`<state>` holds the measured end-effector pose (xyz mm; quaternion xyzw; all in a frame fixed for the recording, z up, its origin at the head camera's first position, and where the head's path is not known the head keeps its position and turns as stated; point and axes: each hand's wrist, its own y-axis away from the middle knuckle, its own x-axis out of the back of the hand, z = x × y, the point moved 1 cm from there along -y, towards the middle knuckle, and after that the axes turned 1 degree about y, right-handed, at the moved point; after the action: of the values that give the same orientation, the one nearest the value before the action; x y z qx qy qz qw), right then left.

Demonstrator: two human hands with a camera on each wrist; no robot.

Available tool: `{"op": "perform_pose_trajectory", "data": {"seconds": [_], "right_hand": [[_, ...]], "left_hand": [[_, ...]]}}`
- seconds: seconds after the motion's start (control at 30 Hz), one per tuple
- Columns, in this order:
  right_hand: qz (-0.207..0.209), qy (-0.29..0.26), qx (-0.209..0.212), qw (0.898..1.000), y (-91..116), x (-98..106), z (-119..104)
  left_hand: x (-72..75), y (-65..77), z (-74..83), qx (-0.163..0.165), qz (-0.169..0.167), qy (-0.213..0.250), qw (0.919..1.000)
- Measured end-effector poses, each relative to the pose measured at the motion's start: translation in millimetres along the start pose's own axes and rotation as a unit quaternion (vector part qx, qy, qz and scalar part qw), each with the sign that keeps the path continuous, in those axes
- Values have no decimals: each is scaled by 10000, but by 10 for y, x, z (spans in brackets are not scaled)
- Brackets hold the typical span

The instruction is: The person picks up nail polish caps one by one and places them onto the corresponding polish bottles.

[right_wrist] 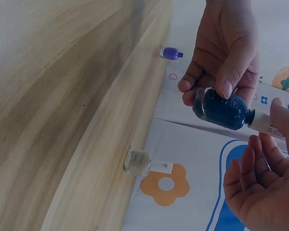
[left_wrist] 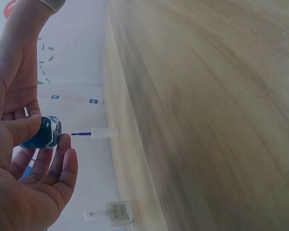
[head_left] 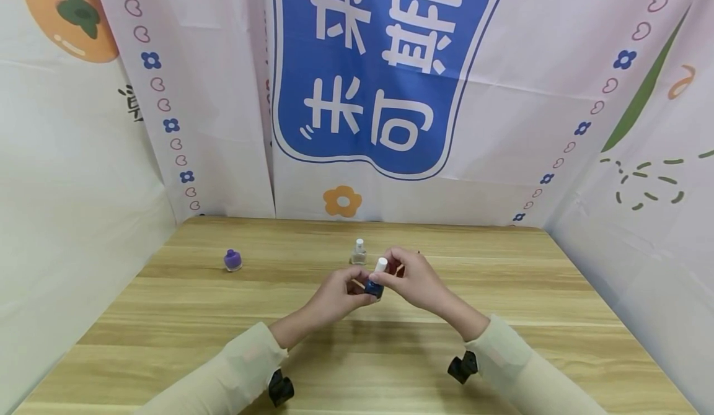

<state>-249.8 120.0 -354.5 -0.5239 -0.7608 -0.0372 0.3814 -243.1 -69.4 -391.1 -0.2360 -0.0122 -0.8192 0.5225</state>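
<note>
Head view, blue bottle (head_left: 374, 288) mid-table, edges well apart

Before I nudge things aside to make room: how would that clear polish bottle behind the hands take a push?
The clear bottle stands upright on the wooden table, small with a tall white cap, so a push up high would probably tip it. It looks like glass: likely hard, smooth and breakable. Its flat-sided body in the right wrist view suggests it would slide rather than roll.
</note>
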Motion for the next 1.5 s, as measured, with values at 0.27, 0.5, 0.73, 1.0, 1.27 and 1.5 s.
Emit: {"op": "perform_pose_trajectory", "data": {"seconds": [0.27, 0.5, 0.73, 1.0, 1.27, 1.5], "right_hand": [[-376, -463, 129, 9981, -4, 101, 3], [-649, -659, 209, 9955, -1, 138, -58], [-368, -451, 127, 9982, -16, 88, 7], [-7, -314, 6, 9995, -14, 37, 2], [110, -519, -205, 9984, 0, -29, 25], [84, -656, -218, 9976, 6, -30, 33]], "left_hand": [[30, -20, 9, 165, -20, 155, 9997], [32, -21, 28, 112, -47, 147, 9998], [32, -23, 22, 141, -33, 183, 9997], [26, -17, 37, 155, -30, 235, 9996], [16, -16, 33, 69, 7, 207, 9998], [19, -16, 25, 98, 12, 211, 9997]]}}
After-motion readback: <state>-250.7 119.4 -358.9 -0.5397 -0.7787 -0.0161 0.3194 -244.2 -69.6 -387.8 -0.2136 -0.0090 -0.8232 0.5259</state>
